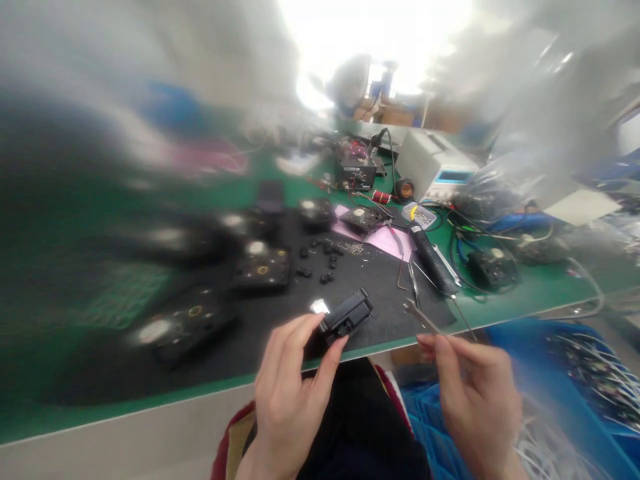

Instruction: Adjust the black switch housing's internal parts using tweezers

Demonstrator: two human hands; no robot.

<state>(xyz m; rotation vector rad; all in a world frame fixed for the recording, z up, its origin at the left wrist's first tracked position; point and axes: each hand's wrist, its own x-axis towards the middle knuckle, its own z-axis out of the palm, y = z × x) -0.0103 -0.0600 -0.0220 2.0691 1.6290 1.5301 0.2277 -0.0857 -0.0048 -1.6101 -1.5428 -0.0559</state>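
Note:
My left hand (290,390) grips a black plastic housing (350,313) between thumb and fingers, tilted on edge just over the front of the bench. Part of the housing is hidden behind the fingers. My right hand (477,393) pinches a small open-end wrench (419,315), its jaw pointing left toward the housing but apart from it. Beyond the left hand, several small black parts (330,260) lie scattered on the black mat (370,280), with a spread of tiny screws or pins (353,247) beside them.
Several black housings (263,267) stand on the left of the mat. A black-handled screwdriver (433,260) and other tools lie to the right. Behind are a pink sheet (395,241), a small plastic box (419,215) and a bench instrument (435,163). Blue bins (540,393) sit below the edge.

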